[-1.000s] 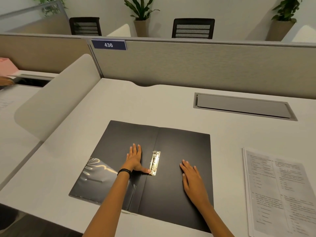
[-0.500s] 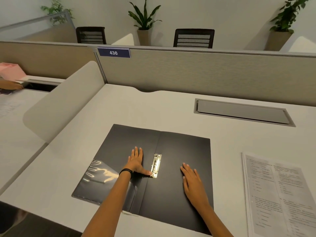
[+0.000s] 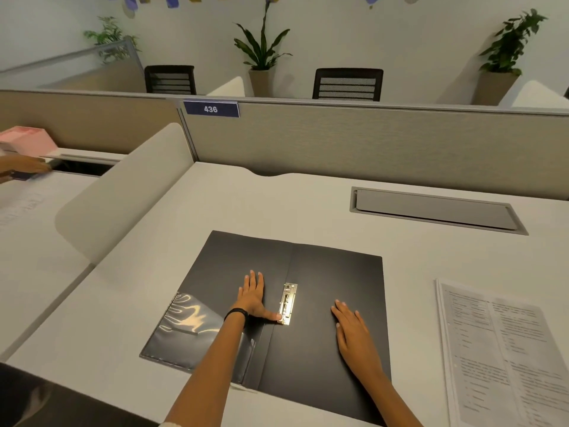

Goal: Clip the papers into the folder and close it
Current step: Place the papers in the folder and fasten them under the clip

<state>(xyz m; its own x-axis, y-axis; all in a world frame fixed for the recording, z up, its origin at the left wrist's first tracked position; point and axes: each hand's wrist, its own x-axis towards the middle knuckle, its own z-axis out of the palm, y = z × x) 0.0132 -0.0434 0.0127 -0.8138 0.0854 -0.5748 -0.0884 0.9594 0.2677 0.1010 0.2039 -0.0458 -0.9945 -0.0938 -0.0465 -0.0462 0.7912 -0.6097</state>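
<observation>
Black folder (image 3: 335, 291): lies open and flat on the white desk (image 3: 277, 204), near its front edge. Brass spring clip (image 3: 288, 303): just right of the spine fold. Left hand (image 3: 253, 298): flat on the left cover, fingers straight, thumb tip touching the clip's near end, gripping nothing. Right hand (image 3: 354, 331): flat on the right cover, fingers straight, holding nothing. Printed papers (image 3: 505, 359): stacked by the desk's right edge, apart from the folder.
</observation>
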